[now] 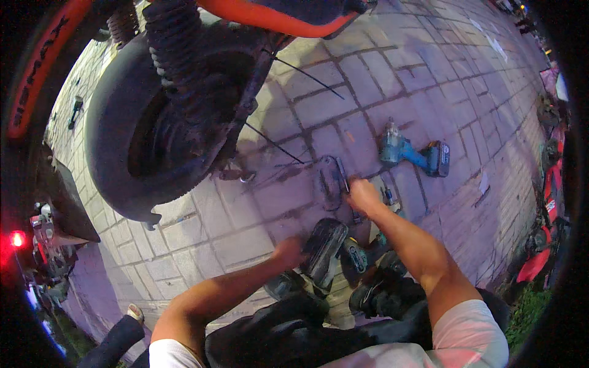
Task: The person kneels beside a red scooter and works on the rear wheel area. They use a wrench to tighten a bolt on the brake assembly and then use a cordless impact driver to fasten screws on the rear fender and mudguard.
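Observation:
My right hand (363,197) is closed with its fingers curled at the near end of a thin metal-edged piece, beside a dark oblong part (330,189) on the paving. What lies inside the fist is hidden. My left hand (289,253) is smeared by motion and comes up against the left side of a black, boxy part (325,246) in front of my knees. I cannot tell whether it grips that part. Between that part and my right forearm lies a teal and black tool (357,256), partly covered.
A teal cordless impact driver (394,147) with a black battery lies right of my hands. At upper left stands a scooter's rear wheel (110,135) with a black coil shock (169,55); thin cables (307,75) stick out toward me. Another person's foot (135,313) shows at lower left.

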Action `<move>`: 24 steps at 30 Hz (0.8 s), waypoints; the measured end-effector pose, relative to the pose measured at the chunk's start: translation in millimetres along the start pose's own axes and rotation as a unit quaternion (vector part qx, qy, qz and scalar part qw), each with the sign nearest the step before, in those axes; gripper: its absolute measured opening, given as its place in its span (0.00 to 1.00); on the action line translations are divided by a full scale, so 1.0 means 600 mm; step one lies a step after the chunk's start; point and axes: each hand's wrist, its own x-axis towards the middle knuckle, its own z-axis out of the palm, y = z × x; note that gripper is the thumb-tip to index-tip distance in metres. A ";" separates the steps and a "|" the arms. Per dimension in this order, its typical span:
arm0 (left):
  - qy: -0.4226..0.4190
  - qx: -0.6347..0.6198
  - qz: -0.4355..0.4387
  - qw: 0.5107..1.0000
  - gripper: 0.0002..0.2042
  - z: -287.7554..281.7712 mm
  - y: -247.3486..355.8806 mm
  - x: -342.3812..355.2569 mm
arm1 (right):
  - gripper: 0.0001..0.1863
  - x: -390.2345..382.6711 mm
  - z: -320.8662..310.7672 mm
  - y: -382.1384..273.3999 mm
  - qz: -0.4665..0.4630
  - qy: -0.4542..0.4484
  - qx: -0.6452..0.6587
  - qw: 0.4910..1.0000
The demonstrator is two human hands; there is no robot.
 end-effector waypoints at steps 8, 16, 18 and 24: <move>0.236 0.070 0.089 0.965 0.17 -0.088 -0.034 0.033 | 0.13 -0.011 -0.014 0.025 -0.020 -0.045 0.220 0.974; 0.156 0.129 0.134 0.970 0.14 -0.107 0.014 0.101 | 0.14 -0.044 -0.067 -0.029 0.059 -0.198 0.280 0.937; 0.285 0.214 0.311 0.881 0.13 -0.068 -0.075 0.103 | 0.14 -0.037 -0.007 -0.038 -0.028 -0.142 0.353 0.925; 0.233 -0.166 -0.002 0.958 0.17 -0.109 0.018 0.154 | 0.14 -0.082 -0.011 -0.013 0.016 -0.138 0.369 0.919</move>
